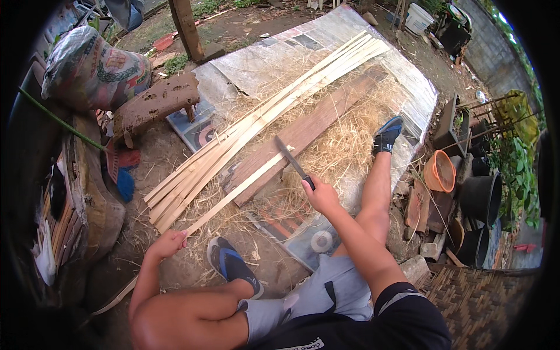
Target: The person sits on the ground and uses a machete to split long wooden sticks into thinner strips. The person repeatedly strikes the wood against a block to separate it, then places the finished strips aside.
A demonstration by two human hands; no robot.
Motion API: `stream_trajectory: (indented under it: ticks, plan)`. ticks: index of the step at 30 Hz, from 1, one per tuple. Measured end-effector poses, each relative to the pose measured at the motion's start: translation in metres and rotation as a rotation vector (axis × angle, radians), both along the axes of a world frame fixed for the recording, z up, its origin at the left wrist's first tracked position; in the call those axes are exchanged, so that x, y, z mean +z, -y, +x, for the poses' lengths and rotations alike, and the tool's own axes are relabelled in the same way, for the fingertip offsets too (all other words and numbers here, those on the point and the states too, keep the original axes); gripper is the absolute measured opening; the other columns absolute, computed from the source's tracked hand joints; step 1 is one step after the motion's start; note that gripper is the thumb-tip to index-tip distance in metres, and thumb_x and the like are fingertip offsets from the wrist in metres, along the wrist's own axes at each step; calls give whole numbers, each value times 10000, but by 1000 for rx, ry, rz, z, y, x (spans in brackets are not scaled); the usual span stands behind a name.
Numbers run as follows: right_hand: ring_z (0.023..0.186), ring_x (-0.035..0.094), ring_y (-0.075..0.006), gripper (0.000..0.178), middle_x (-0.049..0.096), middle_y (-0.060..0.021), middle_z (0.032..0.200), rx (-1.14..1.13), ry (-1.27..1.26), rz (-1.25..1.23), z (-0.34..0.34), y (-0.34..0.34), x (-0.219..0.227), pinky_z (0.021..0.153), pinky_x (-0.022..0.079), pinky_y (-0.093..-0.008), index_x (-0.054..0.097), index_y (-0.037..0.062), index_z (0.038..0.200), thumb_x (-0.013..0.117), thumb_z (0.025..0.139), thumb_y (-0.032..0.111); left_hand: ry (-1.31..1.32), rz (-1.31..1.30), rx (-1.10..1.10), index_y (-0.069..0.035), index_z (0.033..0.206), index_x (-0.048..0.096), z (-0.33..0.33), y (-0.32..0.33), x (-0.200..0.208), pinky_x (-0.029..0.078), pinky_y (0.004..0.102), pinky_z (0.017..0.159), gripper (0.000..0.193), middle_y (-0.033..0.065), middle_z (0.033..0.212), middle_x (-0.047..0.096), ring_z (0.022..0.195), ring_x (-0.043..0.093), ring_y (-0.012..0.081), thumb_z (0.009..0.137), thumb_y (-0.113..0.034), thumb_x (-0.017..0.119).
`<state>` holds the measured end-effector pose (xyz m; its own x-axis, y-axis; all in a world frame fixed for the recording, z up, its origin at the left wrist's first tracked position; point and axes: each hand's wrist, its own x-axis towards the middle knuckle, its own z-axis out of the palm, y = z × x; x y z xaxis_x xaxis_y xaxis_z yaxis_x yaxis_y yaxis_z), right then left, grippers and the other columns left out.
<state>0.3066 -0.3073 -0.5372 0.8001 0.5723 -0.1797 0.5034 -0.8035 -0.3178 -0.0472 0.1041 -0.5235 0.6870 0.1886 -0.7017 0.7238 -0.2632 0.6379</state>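
Observation:
My left hand [168, 244] is closed on the near end of a pale bamboo strip [233, 193], which slants away across a dark wooden plank [315, 123]. In my right hand [321, 195] is a knife [294, 160] with a black handle. Its blade crosses the strip near the far end, over the plank; whether it touches the strip I cannot tell. Left of the plank lies a fanned bundle of long pale bamboo strips [262, 119]. Fine curled shavings [350, 137] are heaped on the plank's right side.
A printed sheet [417, 87] covers the ground under the work. A stuffed sack [93, 70] and a brown wooden bench [157, 104] stand at the left. An orange bucket [439, 171] and black pots [479, 198] are at the right. My feet rest on either side of the plank.

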Motion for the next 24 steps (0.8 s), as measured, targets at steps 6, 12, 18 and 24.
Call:
stream_trajectory:
  ticks: [6,12,18,24]
  plan:
    - [910,712,-440,494,734,-236,977,-425,-101,46,27,23,-17,794,551,-541,570,217,1369,485,1021,558,-102,-149,43,-42,832,639,14,-12,14,407,279,532,493,-16,603,531,531,469,105,1087,-431,475]
    - [1021,686,-468,527,725,-259,1056,-358,-111,-2,25,32,-9,887,527,-544,538,201,1401,473,1022,562,50,220,32,-18,847,645,13,-6,20,477,325,578,472,51,694,665,616,605,126,1058,-428,546]
    - [1011,678,-491,504,714,-286,1046,-405,-148,136,21,43,-48,871,530,-539,510,201,1409,479,1031,533,-3,751,-51,2,866,645,60,42,186,467,419,654,429,159,682,584,645,575,307,1013,-399,605]
    - [1010,680,-489,539,710,-297,1047,-381,-225,183,22,34,-48,868,530,-529,490,157,1449,488,1040,508,-164,773,76,-29,977,706,-48,-25,131,473,437,684,392,168,750,636,700,595,347,1012,-406,605]
